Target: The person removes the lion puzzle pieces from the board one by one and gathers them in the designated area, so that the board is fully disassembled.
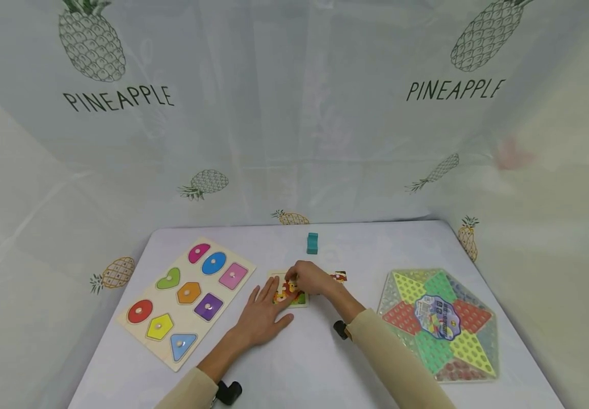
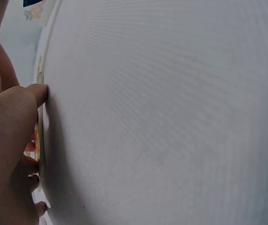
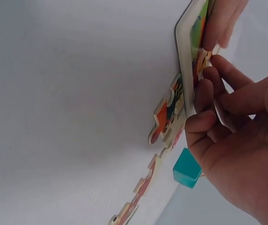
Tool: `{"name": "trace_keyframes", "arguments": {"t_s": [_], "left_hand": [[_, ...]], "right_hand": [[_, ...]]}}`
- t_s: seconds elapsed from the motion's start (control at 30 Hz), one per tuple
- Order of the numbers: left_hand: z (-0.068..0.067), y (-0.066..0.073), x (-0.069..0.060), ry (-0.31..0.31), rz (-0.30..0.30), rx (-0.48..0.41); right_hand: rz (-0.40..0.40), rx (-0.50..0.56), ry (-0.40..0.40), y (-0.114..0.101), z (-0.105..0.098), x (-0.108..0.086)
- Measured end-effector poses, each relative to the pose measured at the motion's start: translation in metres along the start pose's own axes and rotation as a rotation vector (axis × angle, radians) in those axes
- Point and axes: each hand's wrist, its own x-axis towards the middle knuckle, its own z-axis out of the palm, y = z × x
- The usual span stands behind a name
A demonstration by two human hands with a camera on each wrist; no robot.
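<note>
A small jigsaw puzzle (image 1: pixel 301 300) with a colourful animal picture in a pale wooden frame lies mid-table. My left hand (image 1: pixel 262 319) rests on its left and lower part, fingers spread and thumb on the tablecloth. From the upper right my right hand (image 1: pixel 310 276) reaches over the board, its curled fingers at a jigsaw piece (image 3: pixel 205 61) near the upper part of the picture; the fingertips partly hide that piece. Several loose jigsaw pieces (image 3: pixel 145 180) lie beside the frame, partly behind the right wrist in the head view.
A teal block (image 1: pixel 312 243) stands behind the puzzle. To the left lies a wooden shape board (image 1: pixel 199 321) with coloured knobbed pieces. A hexagonal Chinese checkers set (image 1: pixel 437 324) in clear packaging lies to the right. A pineapple-print curtain (image 1: pixel 294 113) hangs behind the table.
</note>
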Motion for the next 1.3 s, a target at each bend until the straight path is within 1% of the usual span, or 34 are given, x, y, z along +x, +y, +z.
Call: {"name": "trace_keyframes", "arguments": {"t_s": [0.17,0.33,0.57,0.63,0.9,1.13,1.3], "left_hand": [[-0.0008,0.0004,-0.0005,0.006,0.008,0.000],[-0.0004,0.0001,-0.0005,0.006,0.006,0.004],[0.0026,-0.0009,0.0000,-0.006,-0.001,0.018],[0.0029,-0.0012,0.0000,-0.006,0.000,0.020],[0.0038,-0.0017,0.0011,-0.001,0.004,0.030],[0.0038,-0.0019,0.0002,0.026,0.027,0.014],[0.0021,-0.0007,0.0001,0.009,0.016,0.021]], "right_hand": [[0.028,-0.012,0.026,-0.0003,0.0022,0.0001],[0.054,0.023,0.018,-0.0036,0.0015,-0.0004],[0.070,-0.003,0.033,-0.0065,0.0028,0.0020],[0.073,0.005,0.034,-0.0060,0.0031,0.0029],[0.052,0.014,0.048,-0.0051,0.0023,0.0034],[0.042,0.042,0.079,-0.0061,0.0001,-0.0010],[0.041,0.052,0.068,-0.0024,-0.0003,-0.0003]]}}
